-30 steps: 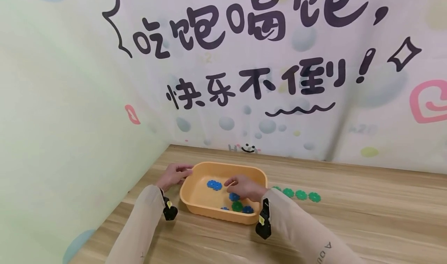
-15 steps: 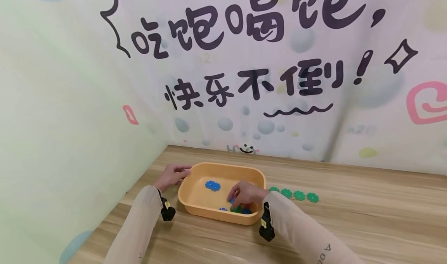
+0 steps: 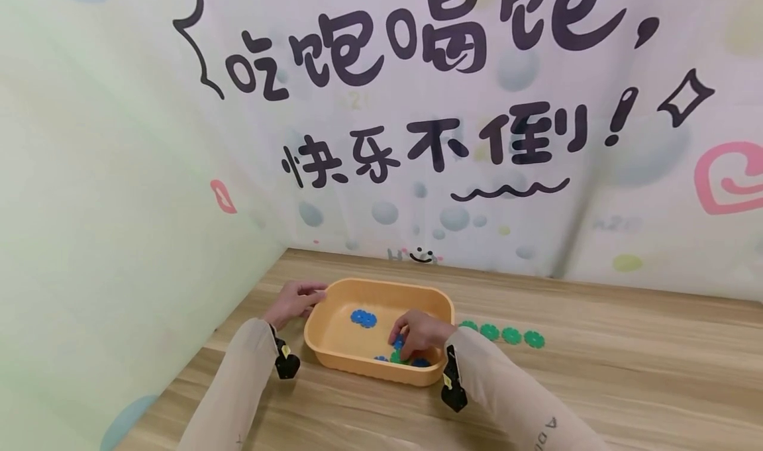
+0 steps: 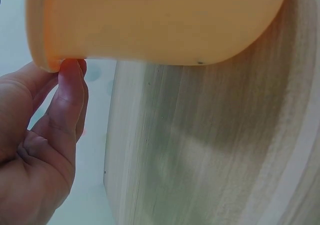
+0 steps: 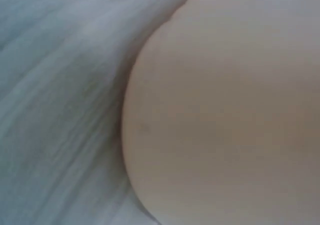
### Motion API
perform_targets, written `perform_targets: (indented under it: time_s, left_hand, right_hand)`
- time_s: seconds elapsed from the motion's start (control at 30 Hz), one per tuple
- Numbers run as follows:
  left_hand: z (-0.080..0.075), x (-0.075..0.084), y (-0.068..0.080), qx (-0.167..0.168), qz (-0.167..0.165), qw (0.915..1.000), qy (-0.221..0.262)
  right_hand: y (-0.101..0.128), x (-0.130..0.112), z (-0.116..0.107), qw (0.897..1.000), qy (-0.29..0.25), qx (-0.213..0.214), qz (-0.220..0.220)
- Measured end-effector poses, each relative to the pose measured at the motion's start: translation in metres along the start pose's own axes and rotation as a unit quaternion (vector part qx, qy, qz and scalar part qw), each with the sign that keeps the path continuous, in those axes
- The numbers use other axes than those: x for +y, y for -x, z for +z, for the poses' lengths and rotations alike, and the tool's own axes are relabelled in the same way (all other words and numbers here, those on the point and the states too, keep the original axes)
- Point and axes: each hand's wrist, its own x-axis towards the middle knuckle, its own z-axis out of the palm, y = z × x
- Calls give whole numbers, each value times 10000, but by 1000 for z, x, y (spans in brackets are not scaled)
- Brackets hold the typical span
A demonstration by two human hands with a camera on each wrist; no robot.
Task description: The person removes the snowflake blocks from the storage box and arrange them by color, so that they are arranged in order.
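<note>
My left hand (image 3: 293,301) pinches the rim of a yellow-orange plastic tub (image 3: 324,353) at its left end. In the left wrist view, thumb and fingers (image 4: 70,97) meet at the rim of the tub (image 4: 150,22). Inside the tub's right side, my right hand (image 3: 422,330) reaches down and pinches a green snowflake disc (image 3: 396,357) with its fingertips. Blue snowflake discs lie close to it, one (image 3: 420,363) under the hand and one (image 3: 380,358) by the front wall. The right wrist view holds only the tub's outer wall (image 5: 225,110), not the hand.
Two overlapping blue discs (image 3: 363,318) lie toward the tub's back left. A row of several green discs (image 3: 511,335) runs rightward on the wooden table (image 3: 626,371) from beside the tub. A printed cloth (image 3: 369,226) hangs behind the table; a pale wall (image 3: 119,206) stands left.
My right hand has lowered inside the tub onto the green disc, which has shifted slightly left in its fingers. The left hand stays on the rim.
</note>
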Motion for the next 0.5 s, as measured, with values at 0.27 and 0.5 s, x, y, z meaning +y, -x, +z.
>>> perform_targets:
  time_s: [0.27, 0.5]
  left_hand:
    - [-1, 1, 2, 95, -15, 9999, -73]
    - [1, 2, 3, 84, -24, 9999, -91]
  right_hand:
    - [-4, 0, 4, 9990, 44, 426, -130]
    - [-7, 6, 4, 9973, 86, 503, -526]
